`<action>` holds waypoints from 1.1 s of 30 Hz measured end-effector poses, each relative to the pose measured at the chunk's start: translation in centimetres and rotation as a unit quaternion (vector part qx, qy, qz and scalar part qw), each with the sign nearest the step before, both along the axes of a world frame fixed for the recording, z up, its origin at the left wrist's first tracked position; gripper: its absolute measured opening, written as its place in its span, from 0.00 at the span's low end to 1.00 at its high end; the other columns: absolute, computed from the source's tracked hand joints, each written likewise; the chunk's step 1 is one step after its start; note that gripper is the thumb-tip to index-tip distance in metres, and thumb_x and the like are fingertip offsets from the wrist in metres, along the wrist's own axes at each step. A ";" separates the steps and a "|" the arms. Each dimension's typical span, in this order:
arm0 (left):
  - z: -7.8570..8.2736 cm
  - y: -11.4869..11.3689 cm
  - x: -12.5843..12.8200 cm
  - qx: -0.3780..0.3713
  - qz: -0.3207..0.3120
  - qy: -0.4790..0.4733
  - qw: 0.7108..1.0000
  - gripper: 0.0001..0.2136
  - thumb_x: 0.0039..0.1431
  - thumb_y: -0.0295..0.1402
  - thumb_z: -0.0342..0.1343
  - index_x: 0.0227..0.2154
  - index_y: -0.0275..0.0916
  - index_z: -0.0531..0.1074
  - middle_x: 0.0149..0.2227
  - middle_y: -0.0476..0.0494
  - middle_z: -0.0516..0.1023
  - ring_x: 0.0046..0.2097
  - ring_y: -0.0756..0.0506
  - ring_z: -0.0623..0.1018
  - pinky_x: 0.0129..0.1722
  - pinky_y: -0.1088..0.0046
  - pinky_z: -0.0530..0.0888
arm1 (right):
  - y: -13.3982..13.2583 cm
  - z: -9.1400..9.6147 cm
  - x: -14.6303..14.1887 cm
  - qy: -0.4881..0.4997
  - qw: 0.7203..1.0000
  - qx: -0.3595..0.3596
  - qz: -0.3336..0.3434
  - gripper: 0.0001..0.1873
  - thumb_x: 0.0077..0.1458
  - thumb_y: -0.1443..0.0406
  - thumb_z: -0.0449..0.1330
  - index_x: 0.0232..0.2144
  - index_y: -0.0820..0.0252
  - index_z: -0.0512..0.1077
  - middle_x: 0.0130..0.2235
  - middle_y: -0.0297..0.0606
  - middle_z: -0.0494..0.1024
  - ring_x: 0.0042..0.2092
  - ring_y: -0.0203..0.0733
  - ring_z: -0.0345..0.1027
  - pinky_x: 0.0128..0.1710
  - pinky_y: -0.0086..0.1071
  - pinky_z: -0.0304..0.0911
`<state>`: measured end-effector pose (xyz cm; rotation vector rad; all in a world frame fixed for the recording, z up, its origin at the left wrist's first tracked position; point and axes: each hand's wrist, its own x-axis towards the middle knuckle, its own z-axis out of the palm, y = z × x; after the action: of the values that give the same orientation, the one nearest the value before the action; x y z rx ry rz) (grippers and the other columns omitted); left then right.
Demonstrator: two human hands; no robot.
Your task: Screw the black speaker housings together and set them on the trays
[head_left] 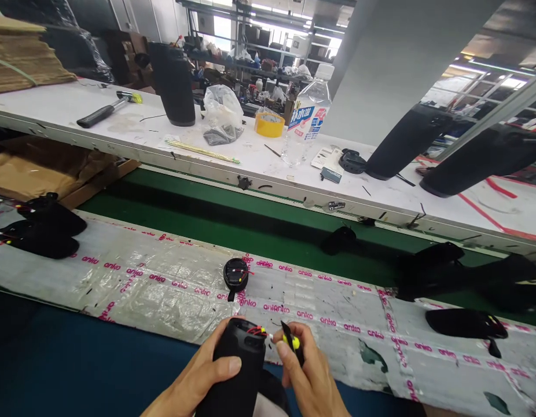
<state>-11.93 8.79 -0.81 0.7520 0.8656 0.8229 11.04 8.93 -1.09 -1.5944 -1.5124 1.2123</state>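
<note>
Left hand (202,370) grasped the black cylindrical housing (237,379) around its side, thumb laid across the near face; right hand (310,373) was closed on a slim black-and-yellow tool (296,343), with thumb and fingertips brought close to the housing's upper end. Housing position: at the near edge of the film-covered bench (176,315), held in the hand, tilted, end recess facing up and away from the wearer; red leads (253,331) emerged from the recess toward the right hand. One small white connector (270,337) showed just beside the right fingertips; whether the fingers gripped it could not be told. Step in hand, as judged from the hand positions: work on the leads at the end of the housing; the left hand served as the fixture, the right as the working hand. Next move, by the same judgement, called for a steady housing, slack in the leads, and the tool's dark tip directed clear of the wire insulation; a pull on the leads could have strained their joints. Round black part (235,275), with a short red lead of its own, lay on the bench beyond the housing, untouched and within reach; another black housing (463,323) lay on its side farther right.
</note>
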 end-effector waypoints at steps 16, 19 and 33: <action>1.7 0.0 -0.4 0.045 0.001 0.117 0.992 0.38 0.52 0.48 0.65 0.63 0.46 0.58 0.60 0.41 0.76 0.64 0.31 0.70 0.66 0.51 0.59 | 0.8 2.9 -0.3 -0.398 0.782 0.401 0.262 0.13 0.61 0.64 0.64 0.41 0.54 0.62 0.28 0.27 0.72 0.25 0.42 0.72 0.22 0.37 0.55; 1.7 0.0 -0.5 0.059 -0.007 0.139 0.988 0.39 0.52 0.49 0.65 0.64 0.46 0.58 0.60 0.40 0.76 0.64 0.31 0.69 0.67 0.50 0.59 | 0.7 2.8 -0.3 -0.412 0.776 0.397 0.267 0.21 0.53 0.66 0.70 0.42 0.54 0.62 0.29 0.27 0.72 0.25 0.42 0.72 0.22 0.37 0.56; 2.2 -1.3 0.4 0.085 0.011 0.279 0.957 0.39 0.52 0.50 0.65 0.64 0.51 0.56 0.63 0.42 0.72 0.65 0.30 0.68 0.66 0.50 0.59 | -0.1 5.5 -0.2 -0.547 0.670 0.315 0.391 0.17 0.49 0.70 0.63 0.38 0.54 0.61 0.27 0.33 0.72 0.20 0.44 0.66 0.17 0.42 0.34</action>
<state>-11.50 7.52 1.39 1.1581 1.3166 0.7176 10.85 8.85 4.46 -1.1186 -3.1248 -0.2718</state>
